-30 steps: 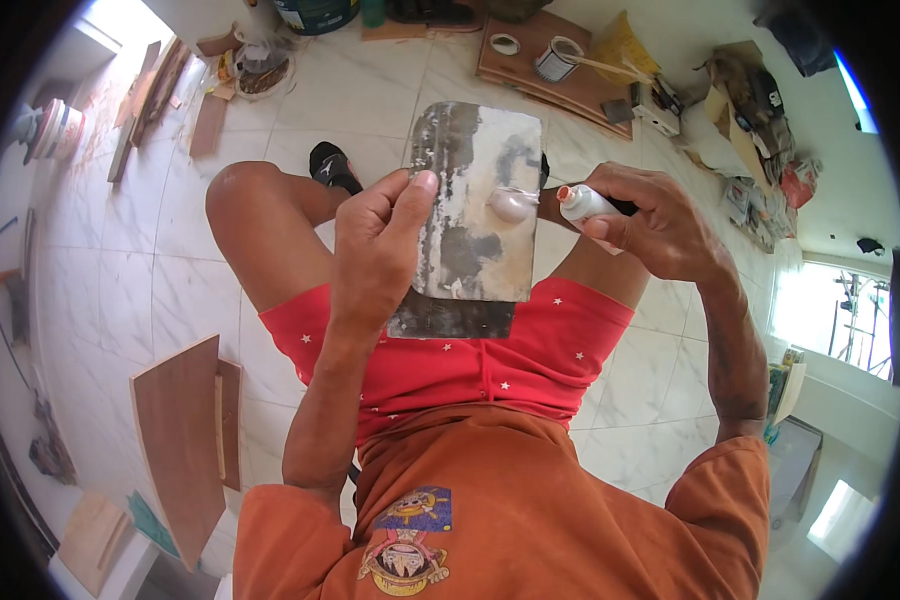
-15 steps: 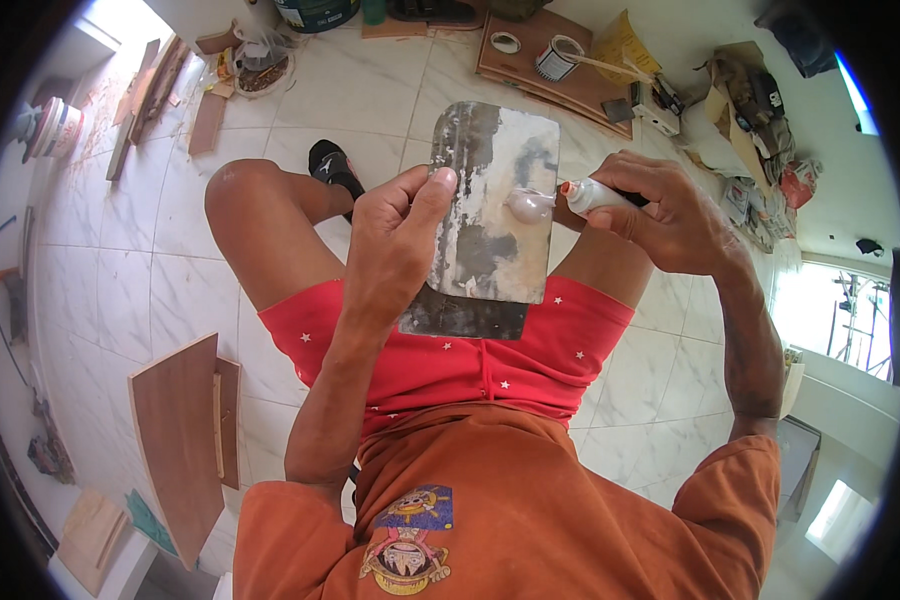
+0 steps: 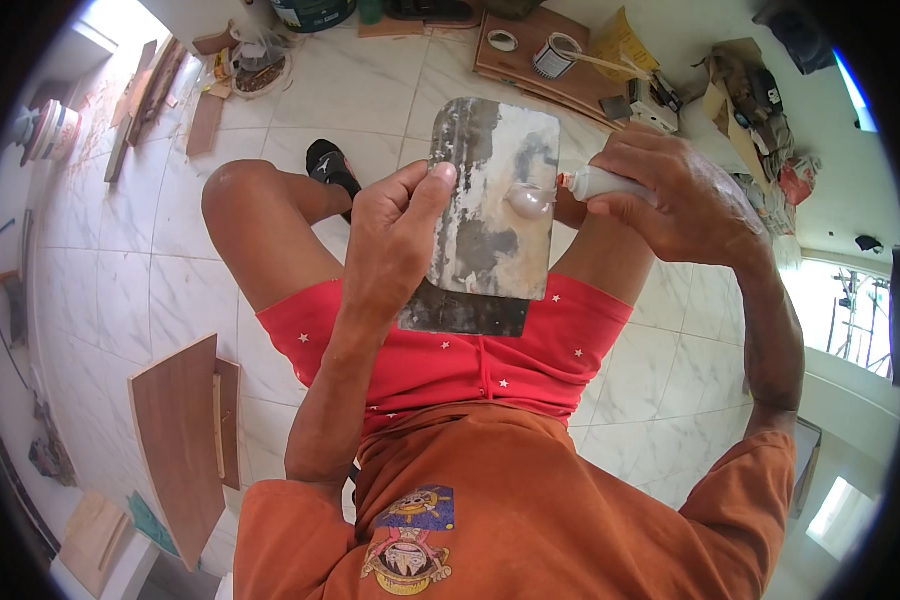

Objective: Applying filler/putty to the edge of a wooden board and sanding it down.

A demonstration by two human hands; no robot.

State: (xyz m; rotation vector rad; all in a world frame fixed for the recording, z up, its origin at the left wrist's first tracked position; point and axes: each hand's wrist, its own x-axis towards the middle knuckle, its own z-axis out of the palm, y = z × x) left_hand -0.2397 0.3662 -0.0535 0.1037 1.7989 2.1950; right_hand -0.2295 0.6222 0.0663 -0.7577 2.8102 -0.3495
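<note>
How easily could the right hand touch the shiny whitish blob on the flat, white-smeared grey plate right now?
Probably yes: the right hand is close beside the shiny whitish blob on the plate, and only the white, red-tipped tube it holds lies between them, likely needing tilting aside.

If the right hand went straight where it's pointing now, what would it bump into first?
Probably the right edge of the paste-smeared flat plate, near the pale blob. The white tube in the right hand would touch it first, though depth is hard to judge here.
</note>
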